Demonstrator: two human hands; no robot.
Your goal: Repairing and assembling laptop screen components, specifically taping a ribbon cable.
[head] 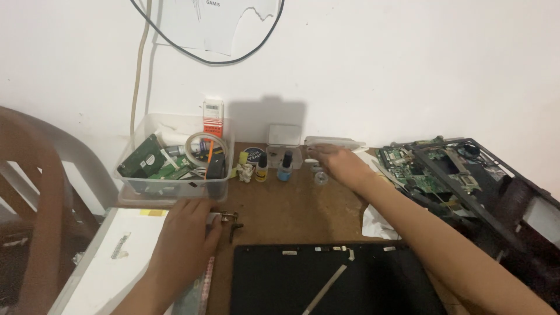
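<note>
My left hand (pixel 185 232) rests palm down at the near left, its fingers on a small metal hinge bracket (pixel 228 219) beside a white panel (pixel 116 256). My right hand (pixel 337 160) reaches to the back of the brown table (pixel 280 207), its fingers at a flat white plastic case (pixel 333 142) by the wall; whether it grips the case is not clear. A small clear round part (pixel 320 177) lies just left of that hand. In front of me lies a black laptop panel (pixel 303 280) with a pale ribbon strip on it.
A clear plastic bin (pixel 175 160) of circuit boards, cable and parts stands at back left. Two small bottles (pixel 274 166) and a small white box (pixel 284 135) stand at the back middle. A green circuit board in a black laptop frame (pixel 443 166) lies right. A chair (pixel 35 204) stands left.
</note>
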